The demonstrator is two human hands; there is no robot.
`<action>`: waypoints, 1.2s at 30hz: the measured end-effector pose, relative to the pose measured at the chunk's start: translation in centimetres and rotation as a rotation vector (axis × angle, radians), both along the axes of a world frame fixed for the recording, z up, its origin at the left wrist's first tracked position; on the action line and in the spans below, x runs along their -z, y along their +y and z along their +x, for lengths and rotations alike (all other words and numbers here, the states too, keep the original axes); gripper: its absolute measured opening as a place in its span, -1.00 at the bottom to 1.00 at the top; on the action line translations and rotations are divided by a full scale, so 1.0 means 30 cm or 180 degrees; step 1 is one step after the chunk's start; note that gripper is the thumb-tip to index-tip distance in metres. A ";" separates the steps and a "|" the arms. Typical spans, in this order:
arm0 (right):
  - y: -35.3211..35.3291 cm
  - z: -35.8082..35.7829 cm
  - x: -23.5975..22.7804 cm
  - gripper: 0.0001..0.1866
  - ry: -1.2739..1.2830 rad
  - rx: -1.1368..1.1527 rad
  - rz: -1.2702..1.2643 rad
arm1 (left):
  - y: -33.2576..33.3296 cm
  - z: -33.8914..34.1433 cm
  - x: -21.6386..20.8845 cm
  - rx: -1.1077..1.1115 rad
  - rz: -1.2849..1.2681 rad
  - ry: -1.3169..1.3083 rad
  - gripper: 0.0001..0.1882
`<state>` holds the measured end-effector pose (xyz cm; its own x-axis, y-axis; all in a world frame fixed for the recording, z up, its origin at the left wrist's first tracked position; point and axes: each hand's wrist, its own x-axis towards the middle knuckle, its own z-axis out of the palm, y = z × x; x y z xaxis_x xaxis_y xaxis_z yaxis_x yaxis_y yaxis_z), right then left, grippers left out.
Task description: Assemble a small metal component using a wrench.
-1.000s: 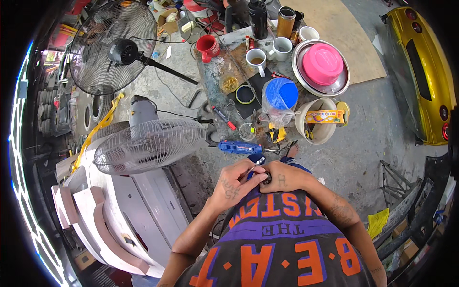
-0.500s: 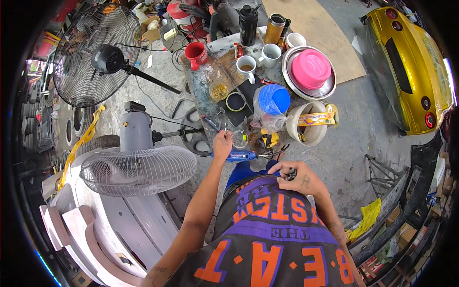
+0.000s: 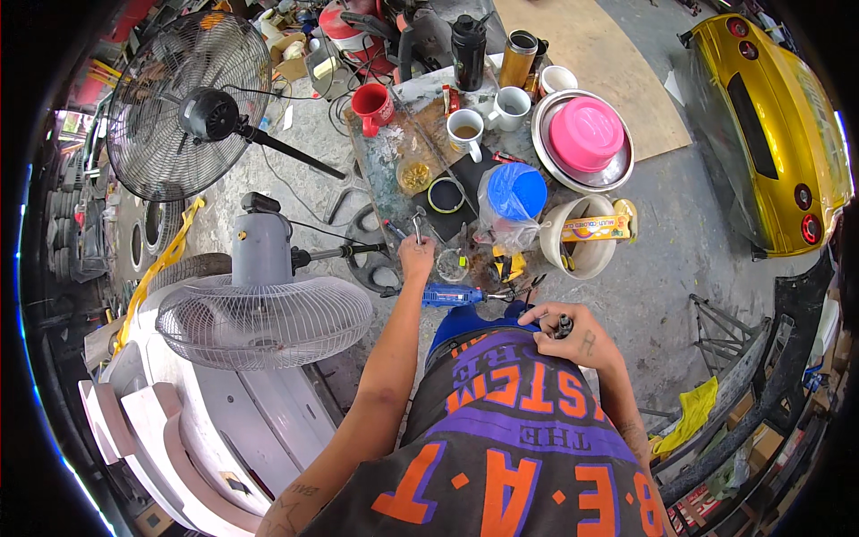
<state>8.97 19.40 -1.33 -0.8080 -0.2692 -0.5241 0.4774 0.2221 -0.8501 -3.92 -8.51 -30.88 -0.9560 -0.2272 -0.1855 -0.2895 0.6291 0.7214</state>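
My left hand (image 3: 417, 258) reaches to the table's near edge, its fingers pinched on a small T-shaped metal tool (image 3: 418, 224). A dark pen-like piece (image 3: 394, 230) lies just left of it. Near my lap is a blue rotary tool (image 3: 452, 295) with a metal front end and a dark cable or shaft running off to the right. My right hand (image 3: 573, 335) is close to my waist, curled round a short black cylinder (image 3: 563, 327); most of the cylinder is hidden in the fingers. A clear round dish (image 3: 451, 265) sits right of my left hand.
On the table stand a red mug (image 3: 372, 109), a coffee mug (image 3: 464, 134), a blue-lidded tub in plastic (image 3: 516, 192) and a pink basin (image 3: 586, 134) in a metal bowl. A white bucket (image 3: 573, 255) is at right. Two fans, one grey (image 3: 264, 327), stand left.
My left hand has moved slightly forward to the T-shaped metal tool, which lay on the table before. My right hand keeps its hold near my waist. The view has shifted a little.
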 end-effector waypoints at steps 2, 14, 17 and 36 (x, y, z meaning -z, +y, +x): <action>0.001 -0.002 -0.002 -0.74 0.0041 -0.0040 0.0002 | 0.003 0.002 0.016 0.0023 -0.0109 -0.0001 -0.79; 0.017 -0.010 -0.008 -0.77 0.0156 0.0130 -0.0023 | 0.021 0.000 -0.013 -0.0168 0.0249 -0.0060 -0.72; 0.054 -0.012 0.034 -0.69 0.0321 0.0157 -0.0133 | 0.119 -0.009 -0.210 -0.0148 0.0994 -0.0200 -0.73; -0.151 -0.102 0.108 -0.25 -0.0028 -0.1229 -0.0922 | 0.154 0.350 -0.995 0.1672 0.1785 -0.0348 -0.79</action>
